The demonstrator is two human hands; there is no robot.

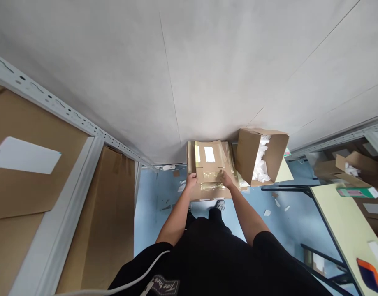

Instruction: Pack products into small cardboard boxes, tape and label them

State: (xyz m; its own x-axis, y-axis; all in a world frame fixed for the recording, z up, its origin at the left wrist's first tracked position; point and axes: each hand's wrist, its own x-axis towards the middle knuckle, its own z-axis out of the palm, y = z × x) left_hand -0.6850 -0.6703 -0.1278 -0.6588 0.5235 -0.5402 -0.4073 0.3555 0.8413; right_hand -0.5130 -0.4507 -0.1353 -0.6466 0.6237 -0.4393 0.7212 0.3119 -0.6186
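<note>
Far left, from my remote seat: a big brown carton with a white label, behind a pale, slotted metal rail. Next to it, past a white post, a tall carton stands close to the wall. Blue floor beyond; a white power strip lies at the wall's foot.

Centre: my left hand is narrow, closed on the left edge of a flat box. The box sits in front of me, over larger taped cardboard, near the wall; it bears a white label of its own. My right hand is likewise narrow, holding the box's right edge. Finer finger placement I cannot tell. Shoes show just below.

Right of that, an open box lies tilted, white packing inside. Pale scraps on the floor. Far right: a pale yellow table carrying a green packet and an orange-and-dark item; more cartons behind.
</note>
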